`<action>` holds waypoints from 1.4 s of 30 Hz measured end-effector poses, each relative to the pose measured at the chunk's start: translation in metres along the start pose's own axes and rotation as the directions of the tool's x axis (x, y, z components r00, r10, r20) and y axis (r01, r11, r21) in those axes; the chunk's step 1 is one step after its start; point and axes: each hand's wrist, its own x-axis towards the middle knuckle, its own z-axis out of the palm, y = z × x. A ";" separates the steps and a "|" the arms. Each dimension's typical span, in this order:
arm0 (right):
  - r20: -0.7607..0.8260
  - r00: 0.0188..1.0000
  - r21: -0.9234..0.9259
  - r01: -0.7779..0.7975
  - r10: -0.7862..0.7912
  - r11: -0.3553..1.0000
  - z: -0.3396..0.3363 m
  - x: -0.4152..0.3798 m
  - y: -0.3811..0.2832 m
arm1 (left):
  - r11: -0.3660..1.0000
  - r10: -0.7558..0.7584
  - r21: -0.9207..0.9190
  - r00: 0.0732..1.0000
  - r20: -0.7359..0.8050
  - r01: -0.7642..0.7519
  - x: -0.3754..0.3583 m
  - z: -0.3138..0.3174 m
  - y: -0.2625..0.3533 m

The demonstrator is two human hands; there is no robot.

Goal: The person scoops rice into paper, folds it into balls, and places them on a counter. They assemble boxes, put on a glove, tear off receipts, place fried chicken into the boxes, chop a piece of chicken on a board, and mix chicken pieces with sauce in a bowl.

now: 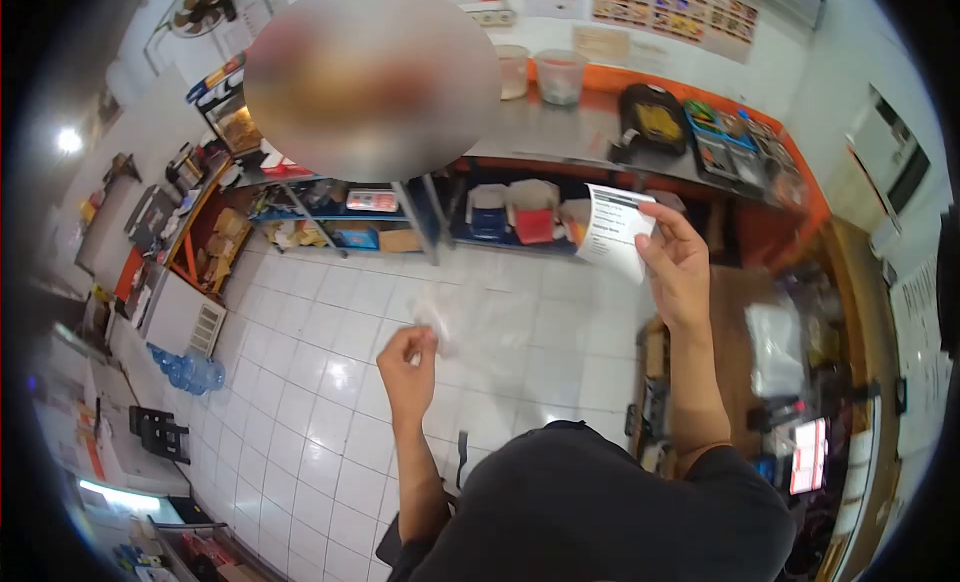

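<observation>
I record one white tiled floor (pixel 310 407) and, beyond it, one metal counter (pixel 550 134) bearing two tubs (pixel 560 79). One translucent plastic bag (pixel 492 322) extends from my left hand (pixel 408 367). That hand is raised, fingers curled, thumb and forefinger closed on the bag's edge. My right hand (pixel 676 267) is raised, palm partly visible, fingers bent, thumb and fingertips pinching one printed paper slip (pixel 615 234) by its right edge, slip tilted.
</observation>
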 end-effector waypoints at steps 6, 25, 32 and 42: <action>0.032 0.955 -0.598 -0.218 0.295 0.771 -0.005 0.103 0.238 | 0.820 -0.101 0.556 0.991 -0.090 0.134 0.081 -0.108 -0.190; 0.902 0.335 -0.289 -0.001 0.273 0.957 0.686 0.388 0.647 | 0.599 -0.171 0.083 0.229 -0.958 0.797 0.123 -0.441 -0.485; 0.992 -0.011 -0.127 -0.112 0.127 0.986 0.899 0.374 0.744 | 0.951 -0.289 -0.284 0.661 -0.693 0.119 0.593 -0.571 -0.461; 0.391 0.745 -0.806 0.561 -0.541 0.190 0.914 0.752 0.712 | 0.976 -0.164 -0.209 0.827 -0.537 0.057 0.879 -0.717 -0.569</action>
